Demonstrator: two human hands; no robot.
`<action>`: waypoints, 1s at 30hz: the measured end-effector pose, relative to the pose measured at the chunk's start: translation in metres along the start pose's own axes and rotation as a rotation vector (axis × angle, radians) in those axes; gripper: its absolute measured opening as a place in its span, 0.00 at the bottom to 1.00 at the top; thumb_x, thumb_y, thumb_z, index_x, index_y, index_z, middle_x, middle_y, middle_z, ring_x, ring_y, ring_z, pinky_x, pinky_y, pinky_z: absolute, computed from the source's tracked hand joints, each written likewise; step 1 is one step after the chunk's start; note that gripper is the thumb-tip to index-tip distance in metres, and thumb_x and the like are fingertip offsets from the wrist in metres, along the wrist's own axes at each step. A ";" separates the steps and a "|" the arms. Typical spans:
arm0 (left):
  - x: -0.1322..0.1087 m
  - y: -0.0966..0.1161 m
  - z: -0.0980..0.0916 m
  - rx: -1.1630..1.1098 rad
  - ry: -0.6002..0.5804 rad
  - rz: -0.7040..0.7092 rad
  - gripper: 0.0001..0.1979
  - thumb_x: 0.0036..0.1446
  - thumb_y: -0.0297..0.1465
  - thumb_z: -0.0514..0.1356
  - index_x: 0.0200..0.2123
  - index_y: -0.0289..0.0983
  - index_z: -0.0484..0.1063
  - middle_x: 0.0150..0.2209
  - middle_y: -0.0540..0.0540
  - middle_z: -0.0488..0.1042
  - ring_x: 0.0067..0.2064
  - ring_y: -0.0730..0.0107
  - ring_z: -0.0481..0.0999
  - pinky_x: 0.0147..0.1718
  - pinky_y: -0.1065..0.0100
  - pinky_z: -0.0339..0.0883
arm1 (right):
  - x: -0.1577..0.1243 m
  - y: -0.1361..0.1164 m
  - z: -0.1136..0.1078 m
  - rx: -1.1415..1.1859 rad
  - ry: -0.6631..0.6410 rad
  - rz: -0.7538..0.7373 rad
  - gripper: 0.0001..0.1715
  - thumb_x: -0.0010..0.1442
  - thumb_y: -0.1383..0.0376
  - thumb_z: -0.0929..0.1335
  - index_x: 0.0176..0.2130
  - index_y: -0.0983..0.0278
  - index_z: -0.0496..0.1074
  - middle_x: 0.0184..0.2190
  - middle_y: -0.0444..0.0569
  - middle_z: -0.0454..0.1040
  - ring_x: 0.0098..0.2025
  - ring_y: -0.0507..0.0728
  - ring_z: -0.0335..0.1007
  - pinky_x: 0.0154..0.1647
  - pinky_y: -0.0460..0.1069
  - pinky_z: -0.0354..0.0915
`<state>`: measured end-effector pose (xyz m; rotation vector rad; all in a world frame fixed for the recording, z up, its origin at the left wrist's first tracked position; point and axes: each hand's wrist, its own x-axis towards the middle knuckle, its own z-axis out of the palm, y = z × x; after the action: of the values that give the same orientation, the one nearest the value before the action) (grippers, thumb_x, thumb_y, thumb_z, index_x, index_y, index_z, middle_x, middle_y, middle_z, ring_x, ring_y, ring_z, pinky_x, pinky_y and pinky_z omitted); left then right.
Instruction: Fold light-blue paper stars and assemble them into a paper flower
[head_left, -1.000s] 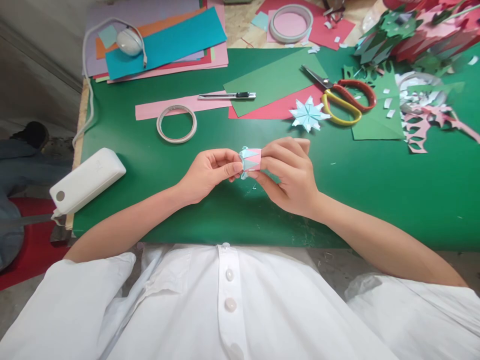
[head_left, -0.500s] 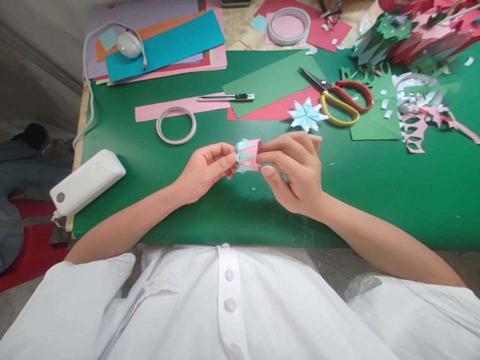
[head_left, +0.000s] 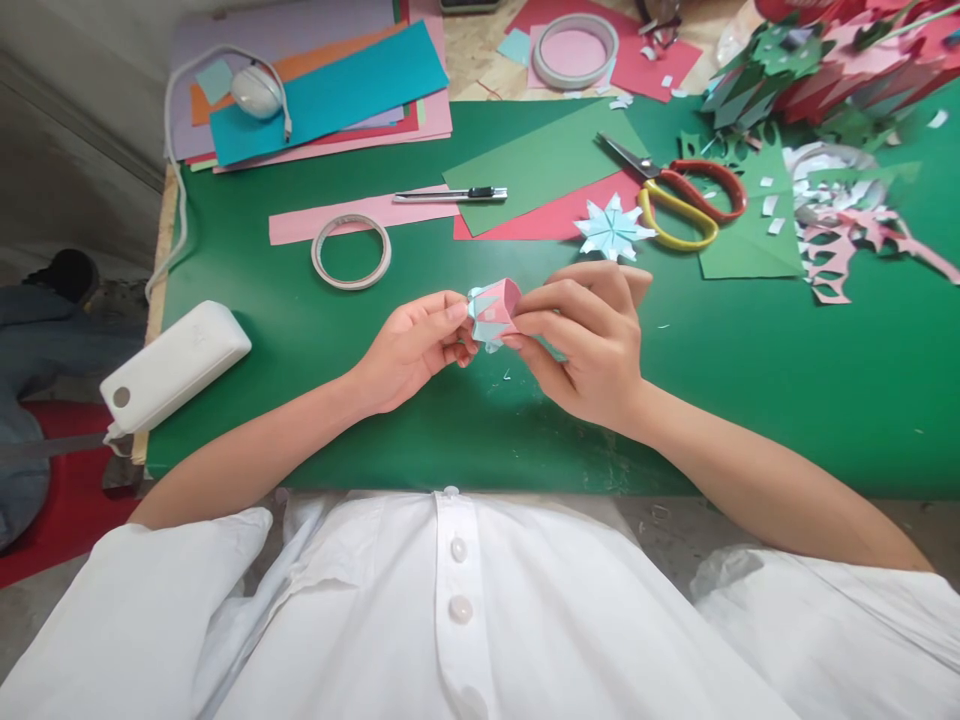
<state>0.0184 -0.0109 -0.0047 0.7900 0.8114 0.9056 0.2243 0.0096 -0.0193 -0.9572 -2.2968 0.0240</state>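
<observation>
Between my hands is a small pink paper tube [head_left: 495, 309] wrapped with pale blue pointed paper. Its open pink end faces right and slightly up. My left hand [head_left: 416, 345] pinches the blue end between thumb and fingers. At the open rim, my right hand [head_left: 589, 340] has its thumb and fingertips closed on the pink edge. A light blue folded paper star [head_left: 614, 229] lies just beyond my right hand, beside the scissors [head_left: 679, 200] with red and yellow handles.
A tape roll [head_left: 351, 252], a utility knife [head_left: 450, 195] and a pink strip [head_left: 352, 220] lie beyond my hands. A white power bank [head_left: 175, 367] sits at the left edge. Stacked coloured paper [head_left: 330, 95] is at back left; paper scraps [head_left: 832, 240] and paper flowers [head_left: 847, 75] are at right.
The paper tube has tilted, so its open end now turns up and toward me. My right thumb has closed in onto the rim; the left hand shifted slightly.
</observation>
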 end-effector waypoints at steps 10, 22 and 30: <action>0.000 -0.004 -0.003 0.138 -0.038 0.091 0.15 0.56 0.40 0.68 0.32 0.36 0.70 0.29 0.52 0.72 0.30 0.79 0.69 0.33 0.73 0.66 | -0.004 0.001 0.004 0.022 0.087 -0.079 0.17 0.71 0.54 0.60 0.38 0.57 0.73 0.38 0.47 0.76 0.45 0.60 0.70 0.48 0.58 0.53; 0.001 0.003 -0.002 -0.004 0.011 0.012 0.17 0.50 0.42 0.71 0.30 0.36 0.70 0.27 0.52 0.71 0.29 0.78 0.69 0.31 0.73 0.66 | 0.007 -0.003 -0.008 -0.040 0.432 -0.096 0.13 0.68 0.55 0.59 0.42 0.59 0.68 0.36 0.50 0.74 0.38 0.59 0.68 0.41 0.57 0.58; 0.001 0.004 -0.003 -0.048 -0.026 -0.042 0.15 0.53 0.40 0.68 0.31 0.36 0.69 0.28 0.50 0.71 0.30 0.76 0.70 0.30 0.71 0.66 | 0.006 -0.010 -0.008 -0.011 0.407 -0.064 0.13 0.69 0.53 0.59 0.42 0.57 0.65 0.35 0.47 0.74 0.38 0.59 0.70 0.41 0.57 0.58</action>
<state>0.0148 -0.0081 -0.0033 0.7393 0.7779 0.8723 0.2194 0.0046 -0.0073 -0.8077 -1.9502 -0.1939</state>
